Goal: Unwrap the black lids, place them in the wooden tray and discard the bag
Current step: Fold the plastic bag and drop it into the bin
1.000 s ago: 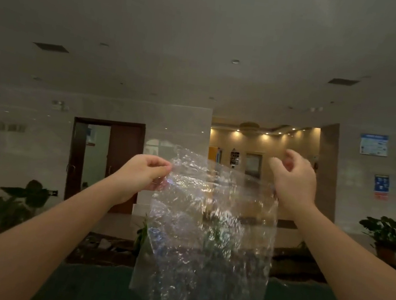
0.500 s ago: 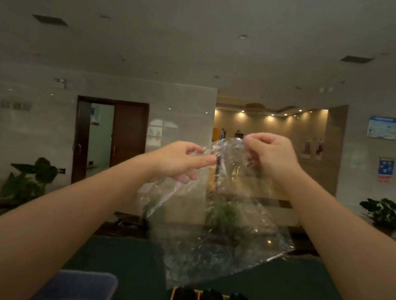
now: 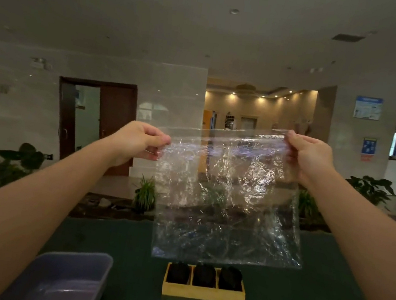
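A clear, crinkled plastic bag [image 3: 225, 203] hangs spread out flat in the air in front of me. My left hand [image 3: 140, 141] pinches its top left corner and my right hand [image 3: 308, 158] pinches its top right corner. Nothing shows inside the bag. Below it, on the dark green table, stands a small wooden tray [image 3: 203, 293] with three compartments. A black lid [image 3: 178, 272] sits in the left compartment, another black lid [image 3: 204, 274] in the middle one and a third black lid [image 3: 230, 277] in the right one.
A grey-blue plastic bin [image 3: 61, 280] stands at the lower left of the green table [image 3: 298, 299], close to my left forearm. Beyond the table's far edge are potted plants [image 3: 145, 193], a doorway and a lit hallway.
My hands have moved apart and stretched the bag flat again. The view has tilted down, so the tray with the lids and the bin now show fully.
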The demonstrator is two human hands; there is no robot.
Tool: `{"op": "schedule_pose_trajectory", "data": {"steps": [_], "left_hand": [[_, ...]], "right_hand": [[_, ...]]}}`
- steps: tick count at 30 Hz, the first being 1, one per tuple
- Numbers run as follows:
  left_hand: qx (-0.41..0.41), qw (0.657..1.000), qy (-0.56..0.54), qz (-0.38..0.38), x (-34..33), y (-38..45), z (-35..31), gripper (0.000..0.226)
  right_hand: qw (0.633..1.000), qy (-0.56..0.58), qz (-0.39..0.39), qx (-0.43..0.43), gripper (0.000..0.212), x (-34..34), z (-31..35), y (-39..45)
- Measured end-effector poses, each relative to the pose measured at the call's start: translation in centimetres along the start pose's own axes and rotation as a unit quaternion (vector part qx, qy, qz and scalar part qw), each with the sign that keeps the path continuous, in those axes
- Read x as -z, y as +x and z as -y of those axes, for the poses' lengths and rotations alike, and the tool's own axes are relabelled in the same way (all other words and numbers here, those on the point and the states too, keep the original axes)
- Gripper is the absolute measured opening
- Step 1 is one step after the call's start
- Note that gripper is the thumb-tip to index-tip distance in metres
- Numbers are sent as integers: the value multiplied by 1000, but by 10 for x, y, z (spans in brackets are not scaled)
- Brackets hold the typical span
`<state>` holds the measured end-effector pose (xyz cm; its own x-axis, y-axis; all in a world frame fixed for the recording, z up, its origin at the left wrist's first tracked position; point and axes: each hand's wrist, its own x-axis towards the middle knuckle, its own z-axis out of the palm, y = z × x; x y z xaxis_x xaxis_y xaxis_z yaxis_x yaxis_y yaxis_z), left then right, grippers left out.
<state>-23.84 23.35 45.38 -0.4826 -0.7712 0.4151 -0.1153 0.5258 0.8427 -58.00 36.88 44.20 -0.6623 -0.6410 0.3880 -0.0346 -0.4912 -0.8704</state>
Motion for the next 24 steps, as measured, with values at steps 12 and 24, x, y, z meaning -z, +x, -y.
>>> {"op": "schedule_pose_trajectory", "data": {"steps": [12,24], "left_hand": [[39,973,-201,110,-3,-3,1,86],[33,985,-160,-46,-19,1,21,8]], "right_hand": [[990,-27,-84,110,23,-14,0,-4],[978,18,172,-113,99,6,-20,-2]]}}
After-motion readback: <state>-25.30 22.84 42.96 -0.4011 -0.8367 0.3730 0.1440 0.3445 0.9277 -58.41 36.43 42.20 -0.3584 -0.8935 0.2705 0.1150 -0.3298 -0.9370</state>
